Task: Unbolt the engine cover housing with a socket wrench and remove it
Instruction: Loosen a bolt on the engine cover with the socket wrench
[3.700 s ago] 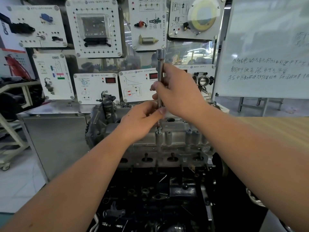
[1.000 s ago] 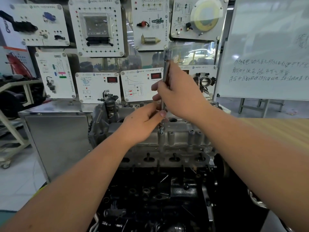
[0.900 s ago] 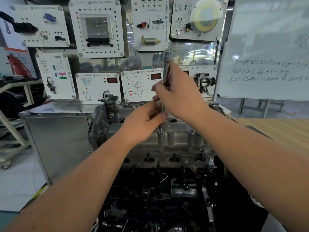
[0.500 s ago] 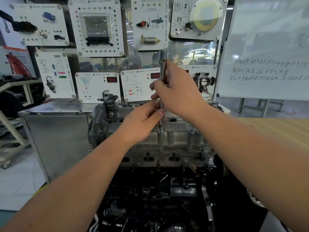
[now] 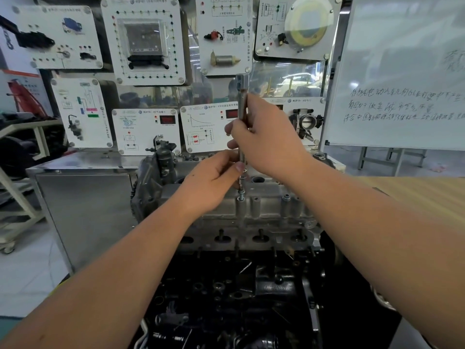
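Note:
A grey cast engine cover housing (image 5: 264, 210) sits on top of a dark engine block (image 5: 239, 293) in the middle of the view. A long chrome socket wrench (image 5: 242, 96) stands upright over a bolt (image 5: 241, 195) on the housing's near edge. The bolt stands raised out of its boss. My right hand (image 5: 266, 137) is wrapped around the middle of the wrench shaft. My left hand (image 5: 214, 182) pinches the lower end of the wrench just above the bolt.
Behind the engine stands a metal cabinet (image 5: 83, 197) under a wall of white demonstration panels (image 5: 146, 39). A whiteboard (image 5: 402, 71) with writing fills the right. A wooden tabletop (image 5: 415, 192) lies at the right, and a throttle body (image 5: 307, 120) hangs behind my right hand.
The wrench and both hands have stayed over the same bolt, with only small shifts of the wrench's tilt and of my right hand's grip.

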Action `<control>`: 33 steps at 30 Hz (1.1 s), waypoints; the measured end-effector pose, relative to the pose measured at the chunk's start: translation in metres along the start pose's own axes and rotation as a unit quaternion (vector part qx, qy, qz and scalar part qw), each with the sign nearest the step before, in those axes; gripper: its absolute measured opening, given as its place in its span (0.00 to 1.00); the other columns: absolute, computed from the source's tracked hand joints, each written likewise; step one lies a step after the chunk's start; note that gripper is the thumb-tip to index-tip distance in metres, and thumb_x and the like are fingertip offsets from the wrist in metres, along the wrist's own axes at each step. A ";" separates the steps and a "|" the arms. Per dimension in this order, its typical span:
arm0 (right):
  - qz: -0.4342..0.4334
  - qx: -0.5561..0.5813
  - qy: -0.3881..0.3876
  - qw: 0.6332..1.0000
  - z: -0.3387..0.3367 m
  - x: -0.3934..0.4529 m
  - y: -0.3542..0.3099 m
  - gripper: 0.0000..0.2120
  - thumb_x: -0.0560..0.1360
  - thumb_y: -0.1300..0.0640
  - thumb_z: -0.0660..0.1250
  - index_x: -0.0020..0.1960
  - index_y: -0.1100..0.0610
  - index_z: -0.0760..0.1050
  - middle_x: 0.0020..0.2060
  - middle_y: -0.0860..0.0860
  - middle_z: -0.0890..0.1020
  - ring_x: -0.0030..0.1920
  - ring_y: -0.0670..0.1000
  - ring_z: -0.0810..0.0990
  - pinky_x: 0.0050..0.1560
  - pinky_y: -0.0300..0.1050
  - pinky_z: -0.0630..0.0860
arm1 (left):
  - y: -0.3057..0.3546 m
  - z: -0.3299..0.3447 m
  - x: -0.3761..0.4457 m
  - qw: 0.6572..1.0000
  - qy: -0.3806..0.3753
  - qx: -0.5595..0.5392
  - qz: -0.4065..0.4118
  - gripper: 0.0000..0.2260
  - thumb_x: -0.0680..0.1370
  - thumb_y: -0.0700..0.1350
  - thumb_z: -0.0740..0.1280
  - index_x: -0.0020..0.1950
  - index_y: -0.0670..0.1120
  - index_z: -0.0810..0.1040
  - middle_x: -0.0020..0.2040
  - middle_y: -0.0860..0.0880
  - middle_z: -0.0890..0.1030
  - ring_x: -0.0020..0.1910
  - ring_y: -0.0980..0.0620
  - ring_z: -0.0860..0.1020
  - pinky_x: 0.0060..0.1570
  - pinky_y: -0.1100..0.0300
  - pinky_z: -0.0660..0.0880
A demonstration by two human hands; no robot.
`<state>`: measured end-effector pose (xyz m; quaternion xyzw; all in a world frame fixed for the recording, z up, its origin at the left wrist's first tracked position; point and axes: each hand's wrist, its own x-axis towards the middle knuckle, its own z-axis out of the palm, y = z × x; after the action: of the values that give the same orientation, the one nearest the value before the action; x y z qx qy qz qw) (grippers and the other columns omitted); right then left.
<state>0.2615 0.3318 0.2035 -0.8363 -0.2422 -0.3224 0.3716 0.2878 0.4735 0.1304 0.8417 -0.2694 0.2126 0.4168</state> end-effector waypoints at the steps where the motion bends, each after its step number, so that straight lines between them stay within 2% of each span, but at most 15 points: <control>1: 0.002 0.011 0.007 1.000 0.001 -0.001 0.000 0.09 0.79 0.60 0.60 0.56 0.61 0.73 0.44 0.59 0.84 0.42 0.59 0.84 0.44 0.58 0.81 | 0.001 0.001 0.000 1.000 0.004 -0.004 0.001 0.07 0.82 0.54 0.62 0.54 0.53 0.77 0.46 0.56 0.85 0.45 0.54 0.83 0.51 0.47 0.79; 3: -0.003 0.008 0.027 1.000 0.003 -0.002 0.000 0.09 0.80 0.55 0.64 0.57 0.59 0.74 0.43 0.56 0.84 0.41 0.55 0.85 0.44 0.55 0.82 | 0.004 0.002 -0.001 1.000 0.019 -0.018 -0.006 0.11 0.78 0.57 0.64 0.53 0.50 0.76 0.45 0.51 0.84 0.45 0.47 0.83 0.52 0.40 0.78; 5: -0.006 -0.007 0.034 0.999 0.004 -0.001 0.000 0.09 0.81 0.54 0.64 0.56 0.59 0.74 0.43 0.54 0.84 0.41 0.54 0.84 0.45 0.54 0.81 | 0.005 0.004 -0.001 0.999 0.032 -0.028 -0.013 0.13 0.76 0.58 0.65 0.51 0.50 0.76 0.45 0.49 0.83 0.45 0.45 0.83 0.52 0.38 0.78; 9: 0.018 -0.012 -0.016 1.000 0.000 0.003 -0.001 0.08 0.82 0.59 0.57 0.56 0.61 0.71 0.46 0.57 0.83 0.44 0.57 0.84 0.45 0.58 0.82 | 0.006 0.002 -0.001 0.999 -0.012 0.035 -0.023 0.16 0.79 0.63 0.57 0.54 0.56 0.78 0.48 0.58 0.84 0.49 0.55 0.82 0.56 0.44 0.77; 11: 0.033 0.011 -0.023 0.999 -0.001 0.002 -0.002 0.09 0.82 0.59 0.55 0.57 0.62 0.69 0.46 0.58 0.83 0.43 0.58 0.85 0.43 0.60 0.82 | 0.006 -0.001 -0.002 0.997 -0.036 0.064 -0.016 0.14 0.82 0.60 0.55 0.56 0.58 0.78 0.49 0.65 0.83 0.50 0.59 0.81 0.58 0.47 0.77; 12: 0.038 0.023 -0.018 0.999 -0.001 0.000 -0.001 0.09 0.82 0.60 0.55 0.57 0.63 0.69 0.46 0.59 0.83 0.43 0.58 0.85 0.43 0.61 0.82 | 0.005 -0.001 -0.002 0.997 -0.037 0.067 -0.011 0.12 0.84 0.58 0.56 0.56 0.57 0.78 0.49 0.65 0.83 0.49 0.59 0.81 0.57 0.47 0.77; 14: 0.037 0.038 0.003 0.999 0.001 -0.002 0.000 0.09 0.81 0.59 0.57 0.58 0.63 0.69 0.45 0.59 0.83 0.42 0.59 0.85 0.43 0.61 0.82 | 0.005 -0.001 -0.002 0.998 -0.020 0.056 -0.004 0.10 0.84 0.54 0.60 0.57 0.53 0.79 0.48 0.58 0.85 0.47 0.55 0.82 0.54 0.45 0.78; 18: 0.004 0.014 0.035 0.999 0.002 -0.004 0.003 0.21 0.81 0.54 0.64 0.73 0.54 0.66 0.46 0.53 0.84 0.41 0.52 0.85 0.47 0.53 0.83 | 0.010 0.004 -0.004 0.999 0.027 0.014 -0.027 0.18 0.74 0.64 0.63 0.51 0.50 0.76 0.43 0.53 0.85 0.44 0.49 0.83 0.51 0.40 0.79; 20: -0.013 -0.004 0.032 0.999 0.001 -0.003 0.003 0.16 0.81 0.56 0.64 0.69 0.55 0.69 0.44 0.54 0.84 0.40 0.53 0.85 0.45 0.53 0.83 | 0.009 0.005 -0.003 0.999 0.037 0.011 -0.033 0.20 0.71 0.67 0.63 0.49 0.52 0.76 0.42 0.52 0.84 0.43 0.49 0.82 0.50 0.40 0.79; 23: -0.030 -0.021 0.008 0.999 0.001 -0.001 0.001 0.08 0.82 0.60 0.60 0.60 0.59 0.68 0.43 0.56 0.83 0.39 0.55 0.85 0.40 0.57 0.82 | 0.006 0.002 0.000 0.999 0.013 -0.008 -0.040 0.16 0.76 0.63 0.62 0.55 0.54 0.78 0.47 0.53 0.85 0.49 0.49 0.83 0.56 0.39 0.77; 25: -0.030 -0.016 -0.003 0.999 0.000 0.000 0.000 0.06 0.81 0.62 0.58 0.58 0.60 0.67 0.43 0.58 0.83 0.39 0.58 0.85 0.39 0.59 0.82 | 0.005 -0.001 -0.001 0.999 -0.013 0.003 -0.032 0.13 0.79 0.59 0.60 0.58 0.55 0.78 0.50 0.59 0.85 0.52 0.55 0.82 0.60 0.42 0.76; 27: -0.023 -0.001 -0.003 1.000 -0.001 -0.001 0.001 0.06 0.81 0.62 0.58 0.58 0.59 0.67 0.44 0.59 0.83 0.39 0.59 0.85 0.38 0.60 0.81 | 0.006 -0.002 -0.002 0.999 -0.019 0.011 -0.025 0.14 0.79 0.57 0.60 0.58 0.53 0.78 0.50 0.61 0.85 0.52 0.56 0.83 0.59 0.43 0.77; 30: -0.022 0.006 0.008 1.000 0.001 -0.003 0.001 0.07 0.80 0.58 0.61 0.58 0.58 0.68 0.43 0.57 0.84 0.39 0.58 0.85 0.39 0.59 0.82 | 0.007 0.001 -0.004 1.000 0.010 -0.008 -0.023 0.14 0.77 0.57 0.63 0.56 0.49 0.78 0.47 0.57 0.86 0.48 0.52 0.84 0.56 0.41 0.78; 33: -0.027 -0.033 0.019 0.999 0.002 -0.001 0.001 0.10 0.81 0.54 0.64 0.58 0.58 0.71 0.44 0.55 0.83 0.40 0.56 0.85 0.43 0.56 0.82 | 0.009 0.005 -0.005 0.998 0.050 -0.017 -0.029 0.16 0.74 0.60 0.66 0.50 0.48 0.76 0.42 0.51 0.84 0.43 0.47 0.83 0.51 0.38 0.78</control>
<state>0.2623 0.3320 0.2015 -0.8346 -0.2472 -0.3561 0.3398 0.2790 0.4664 0.1300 0.8306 -0.2272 0.2376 0.4495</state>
